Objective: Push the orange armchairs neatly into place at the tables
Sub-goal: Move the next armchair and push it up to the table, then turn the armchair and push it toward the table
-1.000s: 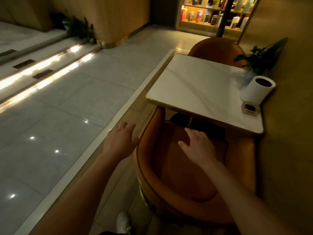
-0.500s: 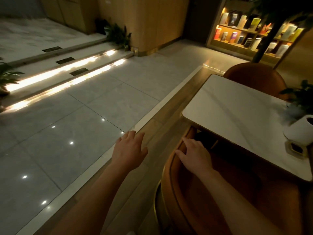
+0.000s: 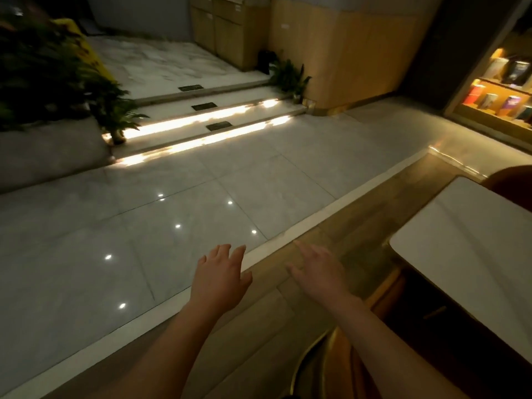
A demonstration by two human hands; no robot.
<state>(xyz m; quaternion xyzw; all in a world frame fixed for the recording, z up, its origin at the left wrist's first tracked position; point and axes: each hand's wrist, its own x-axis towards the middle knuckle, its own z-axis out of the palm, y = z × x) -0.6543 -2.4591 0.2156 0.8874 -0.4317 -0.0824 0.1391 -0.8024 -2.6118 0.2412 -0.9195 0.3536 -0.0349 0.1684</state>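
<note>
Both free, head view: left hand (image 3: 220, 273) and right hand (image 3: 316, 269) spread flat, holding nothing, over floor (image 3: 172, 226) at bottom centre. Near orange armchair (image 3: 387, 287) sits tucked under worktop (image 3: 460, 249), lower right; far armchair (image 3: 515, 182) at right edge. This table looks done; other tables unseen.

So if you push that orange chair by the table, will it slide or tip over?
Probably slide: the orange armchair looks low, its arm sitting below the table top. It may feel heavy, judging by the metal-looking gold band curving round it. The smooth floor should let it glide, maybe with some scraping.
</note>
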